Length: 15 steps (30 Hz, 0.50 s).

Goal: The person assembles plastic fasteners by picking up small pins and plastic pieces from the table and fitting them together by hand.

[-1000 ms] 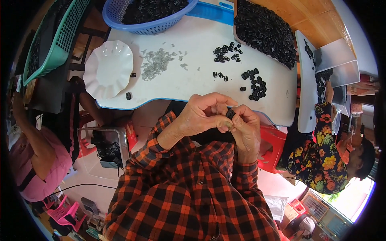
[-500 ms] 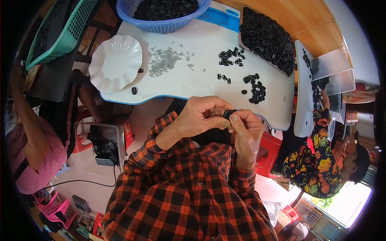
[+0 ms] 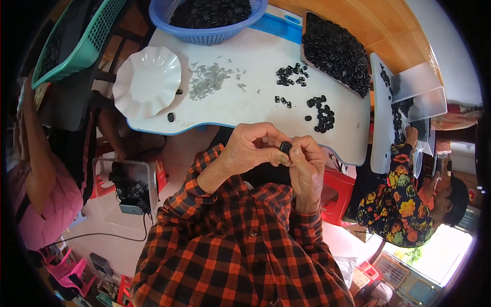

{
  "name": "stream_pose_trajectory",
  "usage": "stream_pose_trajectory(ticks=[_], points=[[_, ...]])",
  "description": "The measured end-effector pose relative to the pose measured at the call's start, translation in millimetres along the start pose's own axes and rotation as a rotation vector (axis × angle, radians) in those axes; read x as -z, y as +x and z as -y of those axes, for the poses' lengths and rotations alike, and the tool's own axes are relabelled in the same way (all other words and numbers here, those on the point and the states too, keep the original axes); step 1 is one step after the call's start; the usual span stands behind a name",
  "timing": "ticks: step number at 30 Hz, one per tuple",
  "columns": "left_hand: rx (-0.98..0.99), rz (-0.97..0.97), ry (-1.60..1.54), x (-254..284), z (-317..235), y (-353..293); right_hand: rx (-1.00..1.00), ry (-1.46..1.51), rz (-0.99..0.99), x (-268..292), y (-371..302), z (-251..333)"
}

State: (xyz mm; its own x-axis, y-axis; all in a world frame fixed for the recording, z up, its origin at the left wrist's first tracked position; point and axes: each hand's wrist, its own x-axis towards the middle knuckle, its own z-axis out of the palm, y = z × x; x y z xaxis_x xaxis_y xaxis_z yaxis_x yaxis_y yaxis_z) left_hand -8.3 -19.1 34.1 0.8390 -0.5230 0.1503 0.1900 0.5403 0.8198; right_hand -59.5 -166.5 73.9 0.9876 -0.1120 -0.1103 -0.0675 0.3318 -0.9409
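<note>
Between my two hands, just off the table's near edge, is a small black oval plastic part (image 3: 285, 147). My left hand (image 3: 253, 150) pinches it between thumb and fingers. The fingertips of my right hand (image 3: 308, 166) press against its right side, closed on it too. On the white table (image 3: 245, 97) beyond lie a pile of small clear pieces (image 3: 209, 79), a cluster of small black rectangular parts (image 3: 291, 75) and a group of black oval parts (image 3: 323, 116). Another black oval part (image 3: 171, 117) rests near the front edge at the left.
A scalloped white dish (image 3: 148, 82) sits at the table's left. A blue basket (image 3: 207, 35) and a tray (image 3: 303, 48) heaped with black parts stand at the back. Co-workers sit left and right; the right one's hand (image 3: 411, 135) is at another table (image 3: 381, 148). A red stool (image 3: 340, 197) is near my right arm.
Both hands have shifted slightly left with the black oval part, and its flat face is turned more into view. The right co-worker's hand has come onto that person's table.
</note>
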Motion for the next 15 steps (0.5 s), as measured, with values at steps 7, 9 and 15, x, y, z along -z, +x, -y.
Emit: stream_pose_trajectory(ticks=[7,9,15], points=[[0.036,0.044,0.097,0,-5,-5,-0.079,0.113,0.13,15,0,-9],[0.058,0.065,0.112,-1,-9,-6,-0.122,0.135,0.181,18,-2,-10],[0.006,0.13,0.179,-4,-9,-8,-0.234,0.176,0.195,21,-5,-6]])
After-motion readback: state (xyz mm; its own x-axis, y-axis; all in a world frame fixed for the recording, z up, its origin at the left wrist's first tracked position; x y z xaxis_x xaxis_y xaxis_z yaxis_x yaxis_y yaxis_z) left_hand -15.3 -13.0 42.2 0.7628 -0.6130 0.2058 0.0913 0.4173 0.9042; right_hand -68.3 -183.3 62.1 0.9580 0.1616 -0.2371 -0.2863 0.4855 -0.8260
